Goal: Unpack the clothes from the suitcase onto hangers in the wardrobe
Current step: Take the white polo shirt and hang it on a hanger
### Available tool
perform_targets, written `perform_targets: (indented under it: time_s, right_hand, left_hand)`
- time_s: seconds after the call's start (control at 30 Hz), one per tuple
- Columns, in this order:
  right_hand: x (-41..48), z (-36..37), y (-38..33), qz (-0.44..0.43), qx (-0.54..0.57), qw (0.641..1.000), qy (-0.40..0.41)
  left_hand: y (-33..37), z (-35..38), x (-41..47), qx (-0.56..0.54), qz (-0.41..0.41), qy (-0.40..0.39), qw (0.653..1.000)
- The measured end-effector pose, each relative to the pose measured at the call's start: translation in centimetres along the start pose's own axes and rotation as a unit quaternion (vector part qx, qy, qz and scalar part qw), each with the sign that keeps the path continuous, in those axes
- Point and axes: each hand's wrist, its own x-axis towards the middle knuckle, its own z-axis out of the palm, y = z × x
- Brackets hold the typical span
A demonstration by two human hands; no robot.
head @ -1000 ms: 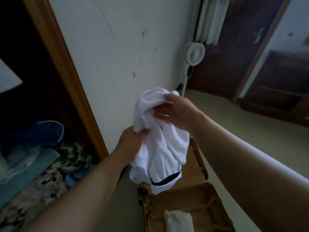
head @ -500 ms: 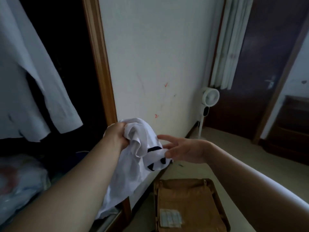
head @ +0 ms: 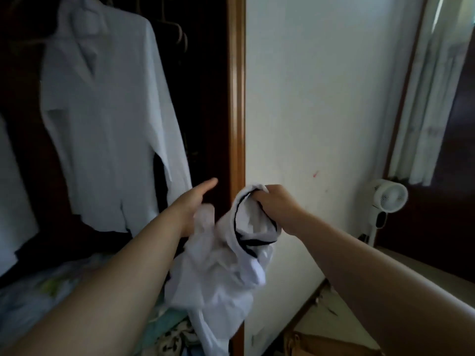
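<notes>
White top point(head: 218, 273) with black trim is up in the air right in front of the wardrobe's right edge, one piece, all bunched up. Its long axis runs pretty much top to bottom: trimmed opening at the top, loose tail dropping down toward the near edge of view.

Nearest stuff first: one tan suitcase point(head: 323, 345) peeks in at the bottom right on the floor, and a heap of folded patterned fabric point(head: 38, 299) sits low in the wardrobe on the left.

Right hand point(head: 275, 204) has its fingers curled tight around the trimmed opening at the top of the top. Left hand point(head: 192, 201) is just left of it, fingers straight and held together, pointing up and to the right. Cloth bunches against its lower side, but I can't tell if the thumb has any of it.

Further in, one white collared shirt point(head: 108, 124) hangs on a hanger, a sliver of a second pale garment point(head: 10, 201) shows at the far left, and some bare hangers point(head: 180, 37) sit to the shirt's right, too dim to count. A brown wardrobe frame point(head: 236, 98) runs straight up, then a white wall point(head: 321, 98). Far right: one small white fan point(head: 390, 196) and a pale curtain point(head: 431, 98).
</notes>
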Motion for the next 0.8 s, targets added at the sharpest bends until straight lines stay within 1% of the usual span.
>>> perform_targets:
  time_s: [0.03,0.07,0.1,0.13,0.17,0.23,0.27,0.3,0.4,0.53,0.63,0.67,0.7,0.77,0.8]
  right_hand:
    - [0.8,0.6,-1.1,0.017,0.018,1.0,0.001]
    - [1.6,1.5,-2.4,0.029,0.023,0.999,-0.002]
    - [2.2,2.2,-3.4,0.036,0.017,0.999,-0.005]
    - [2.7,3.1,-4.3,0.036,0.007,0.999,-0.013]
    - [3.2,3.9,-5.2,0.031,0.004,0.999,-0.025]
    - [4.2,5.4,-7.0,0.003,0.01,0.999,-0.044]
    - [4.8,6.0,-7.7,-0.016,0.001,0.999,-0.046]
    - [5.5,6.6,-8.6,-0.036,-0.019,0.998,-0.043]
    - [7.1,7.1,-11.2,-0.093,-0.078,0.992,-0.036]
    - [9.0,7.4,-14.2,-0.119,-0.097,0.987,-0.043]
    - [10.3,9.0,-17.1,-0.143,-0.109,0.983,-0.031]
    - [10.6,9.7,-18.3,-0.157,-0.11,0.981,-0.026]
    - [10.8,10.4,-19.5,-0.169,-0.112,0.979,-0.016]
    - [11.5,11.8,-21.8,-0.198,-0.107,0.974,0.014]
    - [11.7,12.4,-22.9,-0.21,-0.097,0.972,0.03]
  left_hand:
    - [0.4,-0.3,-0.3,0.077,0.039,-0.005,0.996]
    - [0.9,-0.9,-0.6,0.139,0.085,-0.034,0.986]
    - [1.2,-1.2,-0.8,0.185,0.118,-0.073,0.973]
    - [1.4,-1.6,-0.9,0.215,0.141,-0.093,0.962]
    - [1.5,-2.1,-0.7,0.257,0.163,-0.077,0.949]
    - [2.3,-3.8,0.3,0.364,0.203,0.035,0.908]
    - [2.7,-4.9,0.8,0.399,0.214,0.093,0.887]
    - [3.3,-6.5,1.3,0.423,0.22,0.132,0.869]
    - [5.3,-11.5,1.9,0.473,0.218,0.198,0.83]
    - [8.1,-16.7,1.5,0.469,0.245,0.289,0.798]
    - [10.6,-20.0,1.0,0.473,0.265,0.357,0.761]
    - [11.4,-21.1,0.5,0.483,0.265,0.382,0.742]
    - [12.3,-22.3,0.2,0.505,0.265,0.408,0.713]
    - [13.8,-24.7,-0.5,0.562,0.26,0.451,0.642]
    - [14.6,-25.8,-0.8,0.568,0.253,0.468,0.628]
